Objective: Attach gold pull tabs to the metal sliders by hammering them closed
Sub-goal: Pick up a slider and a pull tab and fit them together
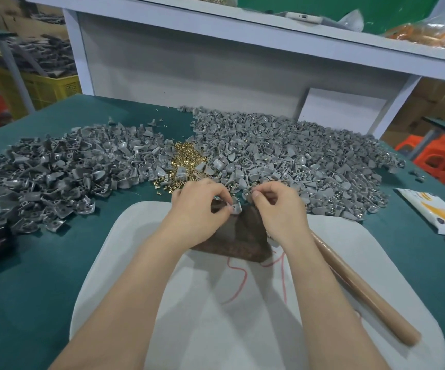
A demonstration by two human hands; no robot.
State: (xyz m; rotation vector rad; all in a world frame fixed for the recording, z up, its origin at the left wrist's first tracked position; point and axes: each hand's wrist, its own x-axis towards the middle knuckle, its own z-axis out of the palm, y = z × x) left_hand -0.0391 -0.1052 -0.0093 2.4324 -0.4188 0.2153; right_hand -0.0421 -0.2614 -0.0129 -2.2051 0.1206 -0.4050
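Left: heap of grey metal sliders (pixel 55 166) on green table (pixel 29 289). Centre, far side: gold pull tabs (pixel 184 156), loose pile between the grey heaps. Left hand (pixel 200 206) pinching one slider (pixel 234 208) over dark block (pixel 237 236) on white pad (pixel 136 263). Right hand (pixel 277 209): fingertips pressed together just beside slider; cannot tell whether they grip anything. Right: second grey heap (pixel 309 156); wooden hammer handle (pixel 363 287) lying on pad's edge.

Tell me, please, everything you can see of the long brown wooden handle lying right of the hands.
The long brown wooden handle is a smooth, round rod, seemingly thicker toward its near end. It lies diagonally on the white pad, ungripped; its far end vanishes behind the right hand, hiding any head.
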